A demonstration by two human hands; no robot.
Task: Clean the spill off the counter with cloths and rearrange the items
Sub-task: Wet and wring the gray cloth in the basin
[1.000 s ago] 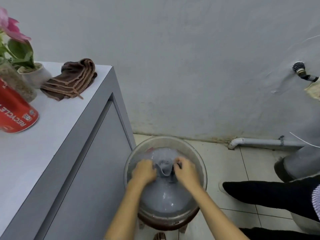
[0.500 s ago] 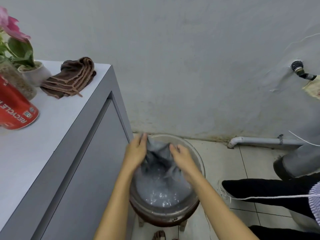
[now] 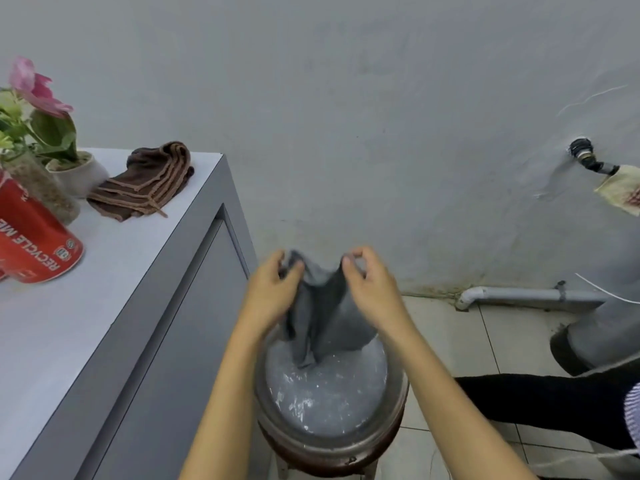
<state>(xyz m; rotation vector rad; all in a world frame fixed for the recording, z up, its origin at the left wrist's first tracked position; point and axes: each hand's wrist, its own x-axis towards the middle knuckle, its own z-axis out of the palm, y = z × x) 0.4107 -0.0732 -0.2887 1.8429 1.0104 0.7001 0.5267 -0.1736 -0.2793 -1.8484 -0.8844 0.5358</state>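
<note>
Grey cloth (image 3: 323,311) is up out of the water now, hanging limp and dark, wet through, folds bunched toward a narrow tail that just reaches the water surface. Left hand (image 3: 272,294) pinches its upper left corner, fingers curled round the fabric; right hand (image 3: 372,289) pinches the upper right corner between thumb and curled fingertips. The top edge sags in a shallow dip between the two grips. Half a second ago the cloth was lower, bundled against the basin rim; a second ago both hands were pressed down into the water with it. So it has been lifted and spread.

Below sits the round basin (image 3: 398,400), smooth translucent wall, full of cloudy grey water with glinting ripples, and it rests on a dark reddish-brown stool (image 3: 332,457) on the pale tiled floor (image 3: 450,337).

To the left, the counter (image 3: 104,292), flat matte pale top with a grey panelled side. On it a brown cloth (image 3: 145,183), soft ribbed towel with lighter stitched edges, lies folded and rumpled near the far corner. Beside it a small white pot (image 3: 81,173) with green leaves and a pink flower (image 3: 33,88), a clear jar of grainy brown fill (image 3: 45,188), and a glossy red can (image 3: 38,242) lying on its side. These have not shifted across the frames.

Rough grey wall behind, white pipe (image 3: 526,294) along its foot
</note>
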